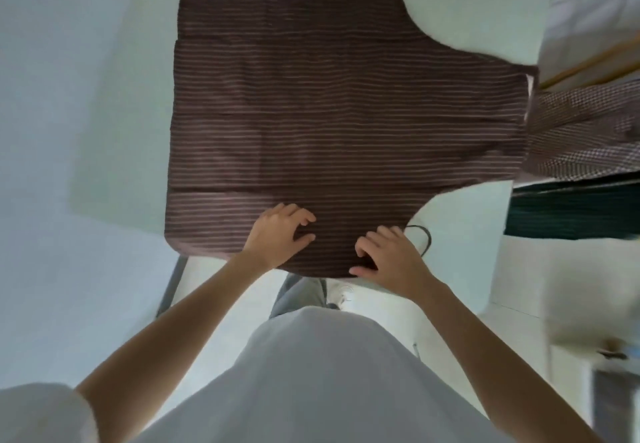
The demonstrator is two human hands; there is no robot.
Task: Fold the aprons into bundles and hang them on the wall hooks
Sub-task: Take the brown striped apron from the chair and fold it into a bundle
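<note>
A brown apron [329, 107] with thin pale stripes lies spread flat across a white table [110, 131]; its near edge hangs slightly over the table's front. My left hand [280, 235] rests on the apron's near edge, fingers loosely bent on the cloth. Just to its right, my right hand [388, 257] touches the same edge with its fingers curled onto the fabric. A dark strap loop [424, 238] lies on the table beside my right hand.
A checked cloth [585, 134] lies at the table's right edge, partly over the apron's corner. A dark green cloth [571, 210] sits below it. A metal table leg [173, 283] shows under the front edge. White floor surrounds the table.
</note>
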